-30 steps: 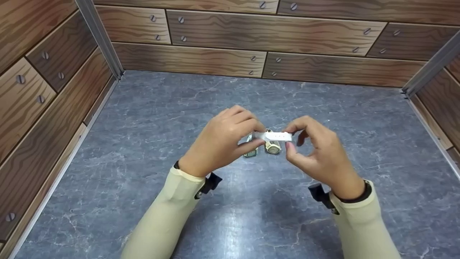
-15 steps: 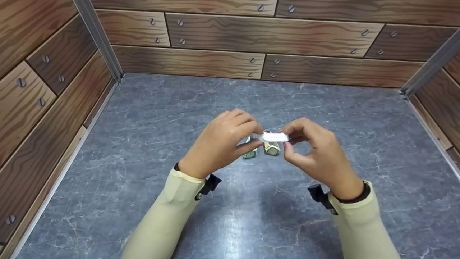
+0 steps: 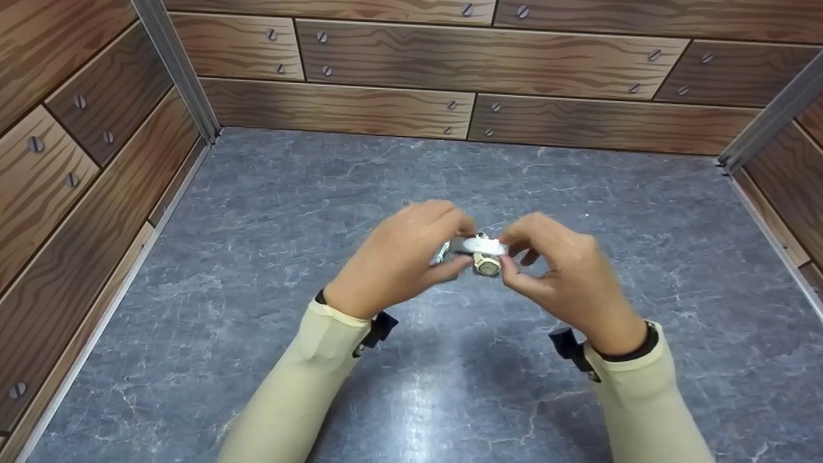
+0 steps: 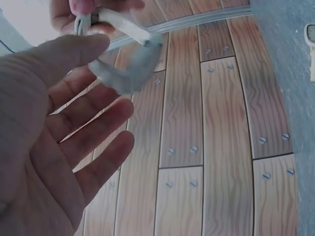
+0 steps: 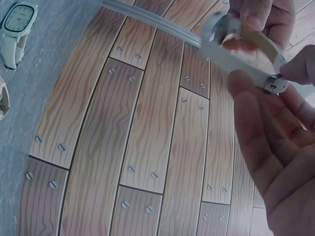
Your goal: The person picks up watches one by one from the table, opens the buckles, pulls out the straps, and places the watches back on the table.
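Observation:
A white wristwatch [image 3: 483, 246] is held up between both hands, its strap curved in a loop. My right hand [image 3: 562, 270] pinches one end of the strap between thumb and fingertips, right beside the metal buckle [image 5: 272, 83] in the right wrist view. The left hand [image 3: 405, 254] holds the other side with thumb and index finger, its remaining fingers spread apart in the left wrist view. Motion blurs the watch case. Below the hands a cream wristwatch [image 3: 487, 266] lies on the table. A pale green watch [image 3: 443, 253] beside it is mostly hidden by the left hand.
The grey marbled tabletop [image 3: 321, 173] is bounded by a wood-patterned back wall [image 3: 386, 58] and matching side walls. Metal posts [image 3: 183, 71] stand at the back corners. A black wrist camera [image 3: 384, 326] sits on the left sleeve, with another [image 3: 563, 342] on the right.
The right hand has moved slightly left, closer to the left hand. The strap has turned and looks shorter, and the left thumb and index finger stand wider apart.

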A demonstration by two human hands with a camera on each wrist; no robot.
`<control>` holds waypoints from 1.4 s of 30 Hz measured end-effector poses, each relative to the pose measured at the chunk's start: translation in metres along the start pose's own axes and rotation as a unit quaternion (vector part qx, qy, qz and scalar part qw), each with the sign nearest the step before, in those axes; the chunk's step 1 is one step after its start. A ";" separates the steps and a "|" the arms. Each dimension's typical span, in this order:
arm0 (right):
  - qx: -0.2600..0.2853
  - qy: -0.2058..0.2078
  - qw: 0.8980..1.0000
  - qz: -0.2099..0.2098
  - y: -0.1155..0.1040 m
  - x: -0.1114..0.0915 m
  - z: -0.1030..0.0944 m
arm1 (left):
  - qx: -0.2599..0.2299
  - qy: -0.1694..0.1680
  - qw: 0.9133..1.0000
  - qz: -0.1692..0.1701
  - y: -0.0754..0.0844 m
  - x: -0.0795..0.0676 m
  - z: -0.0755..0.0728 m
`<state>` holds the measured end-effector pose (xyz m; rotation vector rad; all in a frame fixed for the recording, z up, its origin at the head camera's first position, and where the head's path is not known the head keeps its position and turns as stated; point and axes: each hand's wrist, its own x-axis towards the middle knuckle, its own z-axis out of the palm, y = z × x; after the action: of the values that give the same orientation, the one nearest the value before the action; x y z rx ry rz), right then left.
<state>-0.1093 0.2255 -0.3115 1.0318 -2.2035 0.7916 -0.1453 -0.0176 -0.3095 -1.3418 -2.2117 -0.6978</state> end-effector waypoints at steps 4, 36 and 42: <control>-0.044 -0.003 0.999 -0.019 0.000 -0.001 0.004 | 0.006 -0.004 1.000 0.027 0.005 0.003 0.009; -0.009 -0.028 1.000 -0.005 -0.001 -0.001 0.002 | 0.003 0.016 1.000 0.021 0.006 0.001 0.008; -0.046 -0.033 0.998 -0.024 0.000 0.001 0.002 | 0.005 0.011 1.000 0.028 0.006 0.002 0.008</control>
<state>-0.1098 0.2238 -0.3120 1.0738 -2.2399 0.6372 -0.1415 -0.0085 -0.3135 -1.3798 -2.1495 -0.6779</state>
